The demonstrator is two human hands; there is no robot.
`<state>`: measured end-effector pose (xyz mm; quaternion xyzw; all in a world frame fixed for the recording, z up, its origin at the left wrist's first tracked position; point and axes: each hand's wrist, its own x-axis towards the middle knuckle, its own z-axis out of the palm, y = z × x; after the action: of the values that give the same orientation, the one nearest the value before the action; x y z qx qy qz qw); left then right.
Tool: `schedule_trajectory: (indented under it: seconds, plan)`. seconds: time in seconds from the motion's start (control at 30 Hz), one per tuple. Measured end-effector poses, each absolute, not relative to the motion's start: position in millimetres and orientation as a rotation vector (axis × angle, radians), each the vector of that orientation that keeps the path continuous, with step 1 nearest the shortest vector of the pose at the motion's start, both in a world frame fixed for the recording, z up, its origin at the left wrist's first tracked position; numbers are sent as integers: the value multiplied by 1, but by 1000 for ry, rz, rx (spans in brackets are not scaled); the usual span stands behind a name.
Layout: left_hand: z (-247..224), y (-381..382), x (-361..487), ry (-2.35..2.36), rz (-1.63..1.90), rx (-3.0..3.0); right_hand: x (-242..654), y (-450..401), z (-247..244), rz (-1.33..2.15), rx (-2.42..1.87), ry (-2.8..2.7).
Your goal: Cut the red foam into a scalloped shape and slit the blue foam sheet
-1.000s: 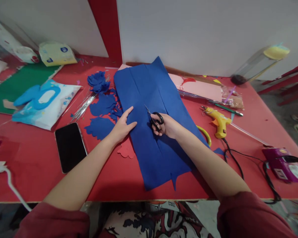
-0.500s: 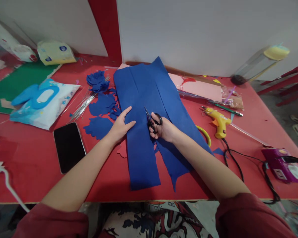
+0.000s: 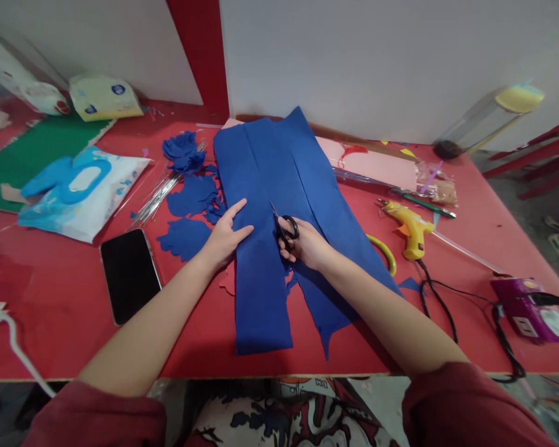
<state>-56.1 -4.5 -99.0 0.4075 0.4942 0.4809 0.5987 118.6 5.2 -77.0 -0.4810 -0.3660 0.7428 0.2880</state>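
Observation:
A large blue sheet, felt or paper by its look, lies across the red table, cut lengthwise from its near edge. My right hand grips black-handled scissors, blades pointing away from me at the cut's far end. To the left of the cut, a blue strip hangs toward the table's front edge. My left hand rests on the sheet's left border, thumb and forefinger spread, holding nothing. Beside it lie blue cut-out petal shapes and a blue fabric flower with silver wire stems.
A phone and a wet-wipe pack lie on the left. On the right are a yellow glue gun, its black cord, a green cutter, a yellow ring-shaped handle and a purple box. Pink sheets lie behind.
The near end of the blue strip has shifted slightly left, widening the gap. The scissors' handles have drawn closer together. My left hand has hardly moved.

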Motion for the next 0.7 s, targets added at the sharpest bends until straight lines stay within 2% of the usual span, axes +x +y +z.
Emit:
schedule_trajectory:
  seconds: [0.7]
  plan:
    - [-96, -5, -54, 1184, 1124, 940, 114, 1, -73, 1896, -1331, -1002]
